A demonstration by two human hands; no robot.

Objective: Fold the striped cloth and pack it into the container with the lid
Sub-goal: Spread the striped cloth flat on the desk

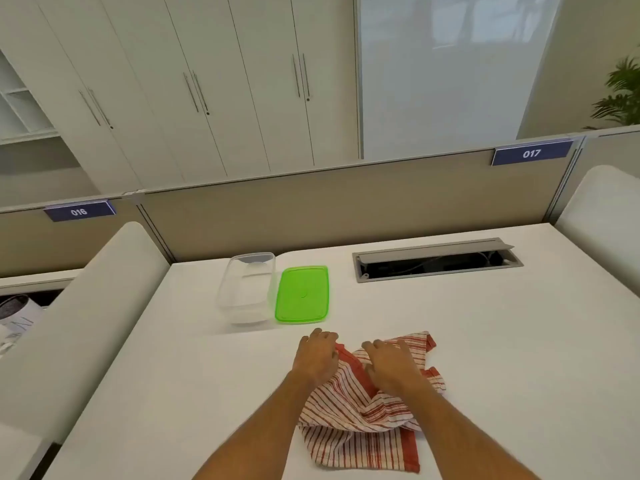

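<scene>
A red-and-white striped cloth (349, 424) lies crumpled on the white table, near the front edge. My left hand (317, 355) grips its far left corner with fingers curled. My right hand (389, 363) rests on the cloth's upper middle, fingers closed on a fold. Beyond the hands stands a clear plastic container (246, 289), open and empty. A green lid (302, 295) lies flat just right of it, touching its side.
A grey cable hatch (437, 259) is sunk into the table at the back right, its flap raised. Beige partition panels (311, 209) close off the far edge. White rounded dividers (86, 306) flank the table on both sides.
</scene>
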